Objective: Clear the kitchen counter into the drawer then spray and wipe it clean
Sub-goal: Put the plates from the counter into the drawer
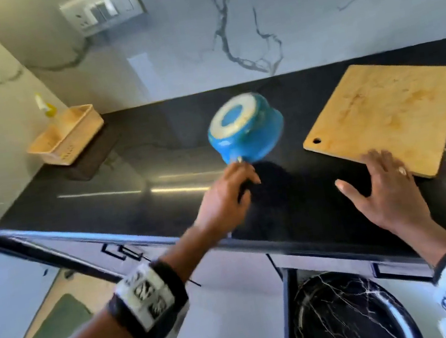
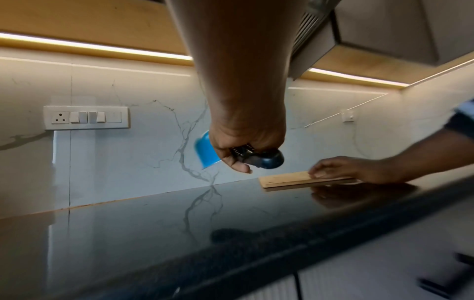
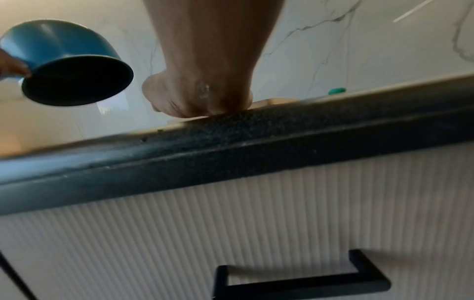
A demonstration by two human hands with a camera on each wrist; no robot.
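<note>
Still clearing: my left hand point(image 1: 225, 194) grips the blue pot point(image 1: 245, 129) mid-frame, right hand point(image 1: 384, 188) spread flat on the cutting board point(image 1: 390, 112). Spraying and wiping still left.

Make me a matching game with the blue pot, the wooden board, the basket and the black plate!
Things:
1. blue pot
2. wooden board
3. basket
4. black plate

Where:
A. in the far left corner of the counter
B. flat under the right hand
C. below the counter edge
D. tipped up in the left hand

Pairs: 1-D, 2-B, 3-A, 4-C
</note>
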